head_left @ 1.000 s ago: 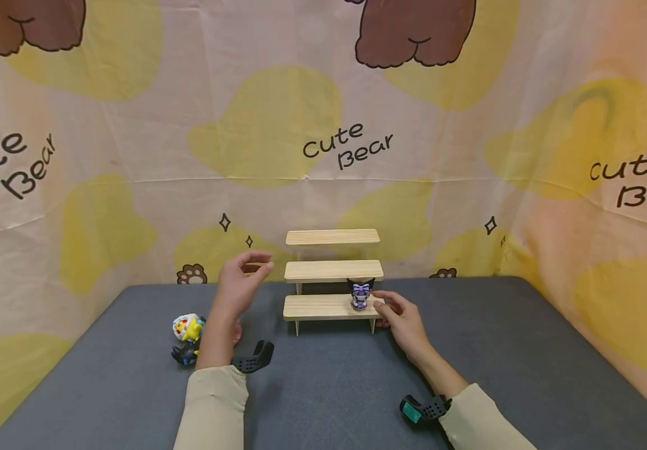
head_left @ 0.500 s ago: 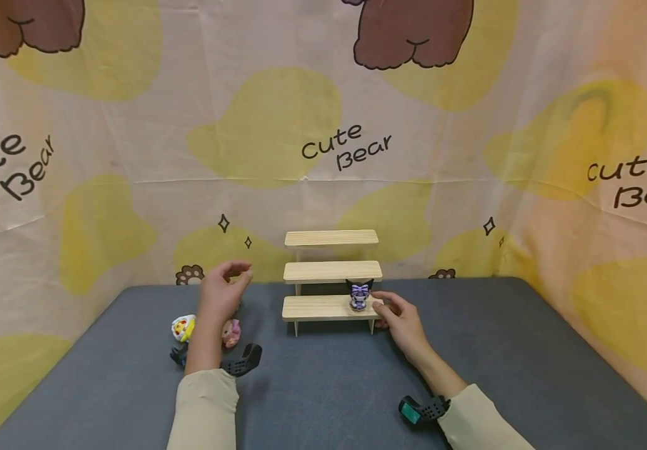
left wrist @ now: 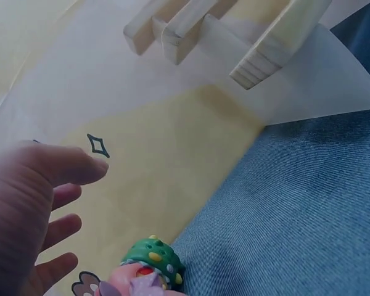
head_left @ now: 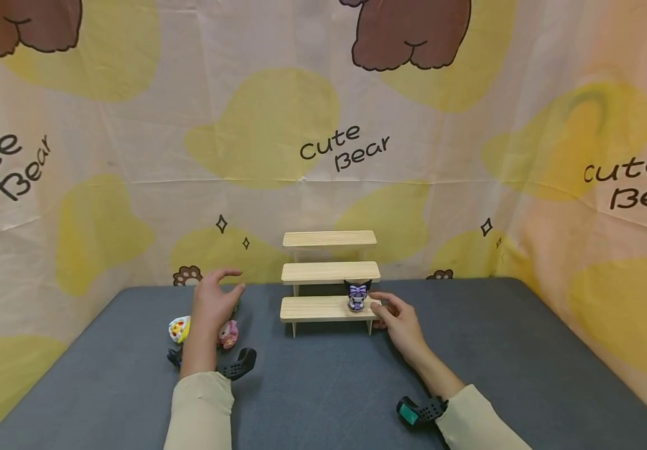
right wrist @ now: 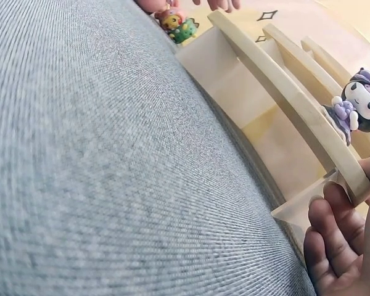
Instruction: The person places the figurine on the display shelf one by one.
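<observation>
A three-tier wooden display stand [head_left: 312, 307] with clear side panels stands at the back of the table. On its lowest step, toward the right end, sits a figurine [head_left: 357, 297] with black pointed ears and a purple bow. My right hand [head_left: 406, 330] grips that step's right end, thumb above and fingers beneath in the right wrist view. Left of the stand, my left hand [head_left: 212, 307] hovers with thumb and fingers spread, holding nothing. Close by are a pink figurine [head_left: 228, 335], a white-and-yellow one [head_left: 179, 329] and a green-capped one [left wrist: 151, 256]. The left forearm partly hides a dark figurine [head_left: 174, 357].
A grey-blue cloth covers the table [head_left: 323, 400]. Behind it hangs a printed curtain [head_left: 267, 131] with bear pictures and lettering. Black straps [head_left: 421, 409] with camera mounts sit at both wrists.
My left hand has moved left, away from the stand toward the small figurines, and its fingers have spread; the pink figurine has come into view. The right hand stays at the step's end.
</observation>
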The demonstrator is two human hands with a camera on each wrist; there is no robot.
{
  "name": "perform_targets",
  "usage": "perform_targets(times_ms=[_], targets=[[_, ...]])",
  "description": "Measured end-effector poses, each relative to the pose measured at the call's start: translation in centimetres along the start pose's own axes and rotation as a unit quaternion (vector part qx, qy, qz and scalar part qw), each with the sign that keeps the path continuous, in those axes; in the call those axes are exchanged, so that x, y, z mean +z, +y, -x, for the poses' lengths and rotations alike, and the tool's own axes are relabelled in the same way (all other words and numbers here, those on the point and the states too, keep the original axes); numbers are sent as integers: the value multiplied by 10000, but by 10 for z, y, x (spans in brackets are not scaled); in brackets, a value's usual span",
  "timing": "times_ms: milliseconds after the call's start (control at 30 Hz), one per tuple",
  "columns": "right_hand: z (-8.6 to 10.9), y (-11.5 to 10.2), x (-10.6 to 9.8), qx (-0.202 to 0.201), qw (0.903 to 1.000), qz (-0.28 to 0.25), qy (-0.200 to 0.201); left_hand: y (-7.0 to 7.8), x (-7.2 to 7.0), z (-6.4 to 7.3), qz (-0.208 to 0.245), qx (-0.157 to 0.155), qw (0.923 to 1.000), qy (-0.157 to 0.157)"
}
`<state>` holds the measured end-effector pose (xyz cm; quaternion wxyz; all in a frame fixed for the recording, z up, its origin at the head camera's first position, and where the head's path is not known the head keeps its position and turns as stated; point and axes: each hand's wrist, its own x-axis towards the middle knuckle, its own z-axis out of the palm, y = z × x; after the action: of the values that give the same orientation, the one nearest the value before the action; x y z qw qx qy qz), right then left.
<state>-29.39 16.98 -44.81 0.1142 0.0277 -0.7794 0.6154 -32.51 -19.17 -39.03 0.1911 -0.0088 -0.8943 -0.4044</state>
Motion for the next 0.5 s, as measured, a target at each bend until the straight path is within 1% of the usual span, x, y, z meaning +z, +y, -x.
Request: perform_targets(times_ms=[167,400,500], targets=[[0,1,0,-10,10000,-16,8,-4,0,0,-103,-140,9998,-89],[0,0,1,26,10000,-31,22,-7,0,0,-166,-586,9981,-117],[1,0,1,21,10000,-28,25,-7,0,1,-204,-616,9978,-145]])
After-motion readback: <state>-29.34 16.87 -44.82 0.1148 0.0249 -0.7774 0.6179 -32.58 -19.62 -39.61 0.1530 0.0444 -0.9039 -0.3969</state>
